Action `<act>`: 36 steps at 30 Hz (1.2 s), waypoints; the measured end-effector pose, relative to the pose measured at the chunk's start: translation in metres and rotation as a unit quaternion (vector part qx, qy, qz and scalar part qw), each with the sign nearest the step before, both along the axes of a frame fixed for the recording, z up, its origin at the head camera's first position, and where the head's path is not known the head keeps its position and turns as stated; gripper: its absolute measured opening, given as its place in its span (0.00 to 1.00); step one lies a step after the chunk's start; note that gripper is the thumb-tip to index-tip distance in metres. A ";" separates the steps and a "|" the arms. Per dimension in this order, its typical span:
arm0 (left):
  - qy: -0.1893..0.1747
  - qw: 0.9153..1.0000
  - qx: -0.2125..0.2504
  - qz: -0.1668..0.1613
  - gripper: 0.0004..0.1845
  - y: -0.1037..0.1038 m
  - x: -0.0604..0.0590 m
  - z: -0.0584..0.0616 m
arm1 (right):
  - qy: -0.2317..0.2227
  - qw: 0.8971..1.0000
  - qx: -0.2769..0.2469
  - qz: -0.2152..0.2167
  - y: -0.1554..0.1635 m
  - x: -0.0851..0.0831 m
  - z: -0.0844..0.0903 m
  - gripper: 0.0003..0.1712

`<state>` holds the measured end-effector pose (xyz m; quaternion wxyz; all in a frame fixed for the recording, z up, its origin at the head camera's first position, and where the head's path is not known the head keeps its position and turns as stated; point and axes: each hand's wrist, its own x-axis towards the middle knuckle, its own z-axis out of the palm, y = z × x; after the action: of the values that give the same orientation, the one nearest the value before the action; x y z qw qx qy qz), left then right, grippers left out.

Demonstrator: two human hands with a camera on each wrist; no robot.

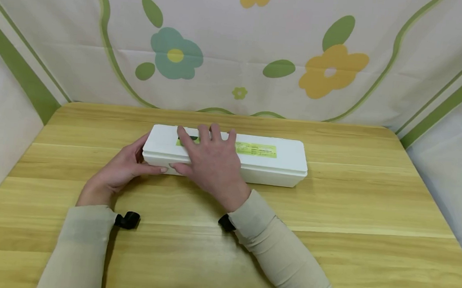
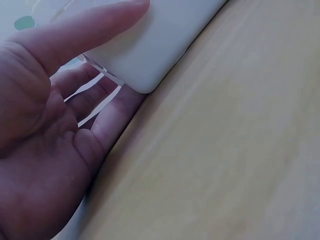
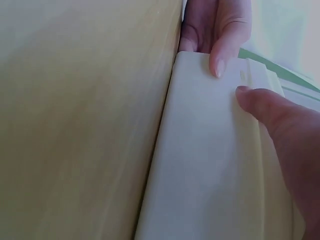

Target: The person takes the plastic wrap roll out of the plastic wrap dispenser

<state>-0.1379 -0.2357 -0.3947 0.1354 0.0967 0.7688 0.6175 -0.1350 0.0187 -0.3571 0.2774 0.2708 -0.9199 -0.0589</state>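
A long white box with a green label lies lengthwise on the wooden table. My left hand grips its left end, the thumb along the front face and the fingers curled round the end. The box's rounded corner fills the left wrist view. My right hand lies over the left part of the lid, fingers spread across the top and the thumb pressed on the lid's front rim. The box's front wall shows in the right wrist view.
A flowered cloth backdrop stands behind the table, and white cloth walls close in both sides. Bare tabletop lies right of the box and in front of it. Black straps sit on both wrists.
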 end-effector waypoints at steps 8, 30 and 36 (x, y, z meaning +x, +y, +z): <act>0.004 1.000 -0.014 -0.008 0.52 0.000 0.001 0.000 | -0.016 1.000 -0.017 0.003 0.002 -0.001 0.005 0.48; -0.005 1.000 -0.013 0.006 0.51 0.000 0.003 0.001 | -0.056 0.997 -0.044 0.029 0.009 0.001 0.013 0.51; -0.001 1.000 -0.010 0.003 0.53 -0.001 0.002 -0.003 | -0.120 0.993 -0.009 0.018 0.026 0.004 0.018 0.51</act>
<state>-0.1362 -0.2367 -0.3974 0.1351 0.0929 0.7750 0.6104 -0.1313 0.0451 -0.3396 0.1683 0.2901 -0.9420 -0.0127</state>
